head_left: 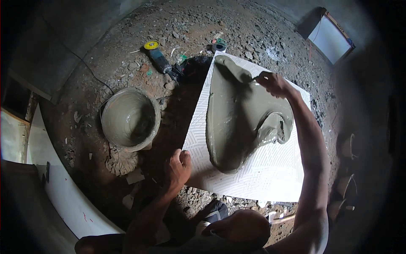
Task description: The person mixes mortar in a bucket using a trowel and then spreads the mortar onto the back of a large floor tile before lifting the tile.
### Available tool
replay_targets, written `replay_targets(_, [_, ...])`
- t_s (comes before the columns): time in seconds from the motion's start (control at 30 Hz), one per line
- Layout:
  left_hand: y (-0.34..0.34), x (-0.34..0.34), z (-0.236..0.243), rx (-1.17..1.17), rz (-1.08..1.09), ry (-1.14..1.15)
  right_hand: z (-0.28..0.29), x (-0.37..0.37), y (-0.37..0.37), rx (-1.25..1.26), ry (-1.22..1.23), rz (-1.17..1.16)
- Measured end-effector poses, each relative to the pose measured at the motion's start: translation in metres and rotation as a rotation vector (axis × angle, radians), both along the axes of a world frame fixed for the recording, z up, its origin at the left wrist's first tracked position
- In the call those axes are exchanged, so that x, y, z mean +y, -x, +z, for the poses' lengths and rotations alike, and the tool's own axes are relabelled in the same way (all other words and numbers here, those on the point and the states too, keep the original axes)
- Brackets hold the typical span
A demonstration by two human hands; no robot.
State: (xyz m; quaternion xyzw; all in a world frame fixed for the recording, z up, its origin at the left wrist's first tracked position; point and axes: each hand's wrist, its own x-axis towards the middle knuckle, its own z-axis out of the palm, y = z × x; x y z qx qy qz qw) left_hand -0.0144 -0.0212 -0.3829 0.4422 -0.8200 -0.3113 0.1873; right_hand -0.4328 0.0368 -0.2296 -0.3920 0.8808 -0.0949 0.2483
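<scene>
A large white tile [279, 178] lies with its ridged face up, and a thick layer of wet grey mortar [230, 114] covers much of it. My left hand [179, 166] is closed on the tile's left edge, thumb on top. Over the far right part of the mortar, my right hand [275, 84] grips what looks like a trowel [250, 78]; its blade is mostly hidden in the mortar. A folded heap of mortar [275, 127] sits near the tile's right side. Left of the tile stands a round bucket [129, 118], its inside coated with grey mortar.
An angle grinder [158, 59] with a yellow disc lies on the rubble floor beyond the bucket. A crumpled cloth [121, 161] is beside the bucket. A framed white panel [332, 38] leans at the far right. A curved white panel [63, 186] borders the left side.
</scene>
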Motion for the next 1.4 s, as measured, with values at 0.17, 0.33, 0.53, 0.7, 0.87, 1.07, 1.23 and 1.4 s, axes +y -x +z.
replay_targets(0.17, [-0.009, 0.006, -0.006, 0.081, 0.027, 0.157, -0.012, -0.04, 0.042, -0.003, 0.079, 0.079])
replay_targets(0.33, [-0.004, 0.01, -0.036, 0.14, 0.038, 0.27, -0.008, -0.041, 0.057, -0.039, -0.017, 0.029])
replay_targets(0.53, [-0.015, 0.006, -0.032, 0.178, 0.013, 0.368, -0.016, -0.038, 0.024, -0.05, -0.119, 0.147])
replay_targets(0.7, [-0.011, -0.001, -0.022, 0.205, -0.029, -0.024, -0.001, 0.009, -0.042, -0.07, -0.058, 0.238])
replay_targets(0.87, [-0.011, -0.012, -0.001, 0.001, 0.274, -0.638, -0.048, 0.068, -0.102, -0.042, 0.302, 0.598])
replay_targets(1.07, [-0.025, -0.036, -0.011, 0.517, -0.059, -1.217, -0.045, 0.134, -0.219, 0.014, 0.301, 0.571])
replay_targets(1.23, [-0.028, -0.042, -0.008, 0.548, -0.029, -1.312, -0.056, 0.169, -0.286, 0.356, 0.418, 0.59])
replay_targets(1.4, [-0.029, -0.044, 0.003, 0.557, -0.069, -1.309, -0.071, 0.215, -0.303, 0.195, 0.307, 0.572])
